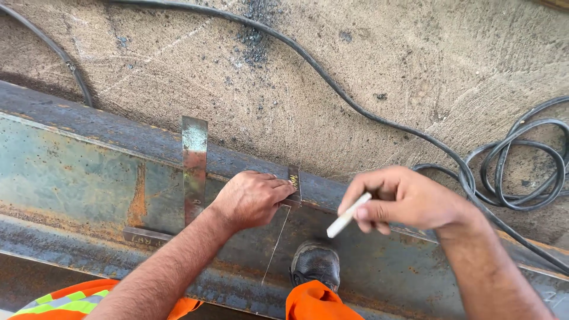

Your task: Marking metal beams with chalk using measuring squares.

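From the head camera we look straight down on a long rusty steel beam (77,172) lying across the concrete floor (385,65), and our boot (315,264) is planted on its web, seemingly to steady ourselves over the work.

Our left hand (252,198) lies flat on the steel, fingers (278,188) curled down and pressing on a small metal square (293,184) at the beam's upper edge. We judge the press is there to keep the tool from sliding, since its blade seems to butt against the flange. A thin pale line (277,243) runs down the web from just below that hand, toward our boot.

Our right hand (409,198) hovers just beside it, clear of the steel, with the fingers closed round a white marking stick (348,215), its tip angled down and left toward the line (held like a pencil, which suits drawing along a straight edge).

Further left, a larger steel square (194,169) rests on the beam untouched, one leg reaching up over the flange, the other lying along the lower edge.

On the floor beyond, a black cable (332,83) snakes across and gathers into loose coils (521,172) at the right, well apart from both hands. At the bottom, orange trouser legs (314,302) and a hi-vis stripe peek in.
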